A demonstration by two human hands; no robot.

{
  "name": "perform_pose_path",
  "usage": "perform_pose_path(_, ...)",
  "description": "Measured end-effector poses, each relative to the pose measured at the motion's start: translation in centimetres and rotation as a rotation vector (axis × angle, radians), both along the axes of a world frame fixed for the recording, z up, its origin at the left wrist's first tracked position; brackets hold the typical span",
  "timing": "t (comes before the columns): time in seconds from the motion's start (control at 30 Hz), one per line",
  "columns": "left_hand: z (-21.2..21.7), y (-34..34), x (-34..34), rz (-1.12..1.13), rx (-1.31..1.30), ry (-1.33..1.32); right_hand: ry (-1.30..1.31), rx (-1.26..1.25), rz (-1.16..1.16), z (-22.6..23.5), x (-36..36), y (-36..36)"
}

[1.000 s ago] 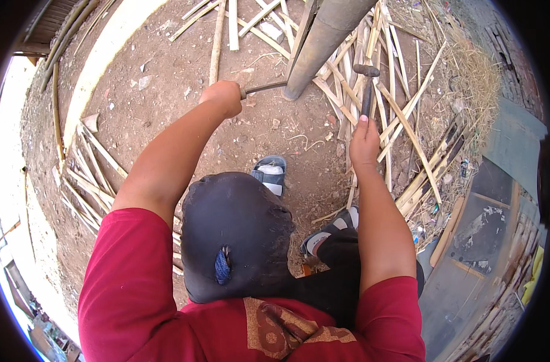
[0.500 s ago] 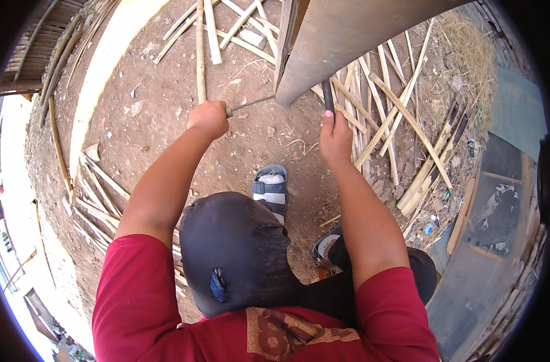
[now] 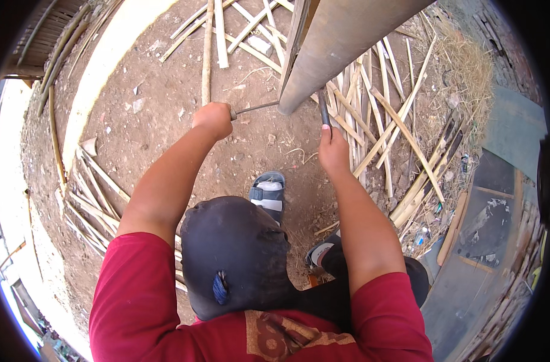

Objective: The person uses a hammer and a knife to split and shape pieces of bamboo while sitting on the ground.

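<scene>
My left hand (image 3: 212,120) is closed round the handle of a tool with a thin metal shaft (image 3: 255,108). That shaft runs right to the near end of a thick grey-brown pole (image 3: 341,45); whether its tip touches or passes behind the pole, I cannot tell. My right hand (image 3: 333,151) grips a dark bar-shaped handle (image 3: 324,108), thumb laid along it, just right of the pole. The handle's far end is hard to make out beside the pole. A weathered board (image 3: 295,42) lines the pole's left side.
Split wooden strips (image 3: 402,123) lie crossed on the dirt at right, with more strips (image 3: 97,202) at left. A long stick (image 3: 207,60) stretches away beyond my left hand. My sandalled foot (image 3: 267,193) is below the pole. Grey sheets (image 3: 486,223) line the right.
The view has shifted slightly, so the pole and surroundings sit a little differently. Both hands keep their grips, and the thin shaft still reaches the pole's end.
</scene>
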State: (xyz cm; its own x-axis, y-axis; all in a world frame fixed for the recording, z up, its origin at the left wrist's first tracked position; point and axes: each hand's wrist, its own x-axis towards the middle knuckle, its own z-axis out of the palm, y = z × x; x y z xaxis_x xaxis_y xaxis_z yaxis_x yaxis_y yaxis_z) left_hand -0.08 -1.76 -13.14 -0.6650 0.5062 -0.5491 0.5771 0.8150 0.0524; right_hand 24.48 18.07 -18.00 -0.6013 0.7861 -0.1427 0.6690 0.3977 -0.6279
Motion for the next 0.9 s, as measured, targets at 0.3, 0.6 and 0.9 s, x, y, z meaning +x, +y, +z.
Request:
perform_pose_path(0.3,0.3,0.2,0.1,-0.032,0.004,-0.051,-0.028,-0.063,0.015,0.7,1.5,-0.2)
perform_pose_path(0.6,1.1,0.1,-0.4,0.011,0.01,-0.017,0.014,0.036,-0.011,1.3,0.9,0.0)
perform_pose_path(0.9,0.2,-0.2,0.1,-0.013,0.035,-0.036,0.135,0.044,-0.015,1.4,1.3,-0.4)
